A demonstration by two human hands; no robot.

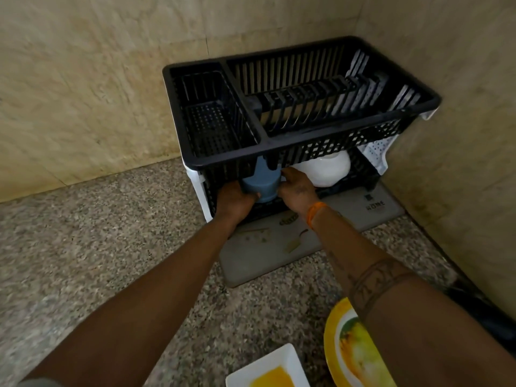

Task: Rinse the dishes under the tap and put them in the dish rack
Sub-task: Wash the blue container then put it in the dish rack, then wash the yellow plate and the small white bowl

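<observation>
A pale blue plastic cup [261,181], round and smooth-sided, sits inverted with its wider end toward the near side, at the front opening of the lower tier of a black slotted plastic two-tier dish rack [301,107]. The cup's upper part is hidden behind the rack's upper tray edge.

The person's left hand [234,199] holds the cup from the left and below, fingers curled round its rim, the thumb against its near edge. The right hand [297,188] lies against the cup's right side, fingers bent toward it; whether they grip or merely steady it cannot be told. The cup thus sits between the two hands, touching both.

Just right of the cup, on the same lower tier, rests a white rounded ceramic bowl [329,169], close behind the right hand's fingers. The rack's upper tier, with a cutlery compartment at left and plate slots at right, holds no visible dishes.

The rack stands on a grey mat [363,210] in the far right corner of a speckled granite counter [97,247]. Near the right edge lie a yellow-rimmed round plate [346,347] and a white square dish [268,367] with yellow residue.
</observation>
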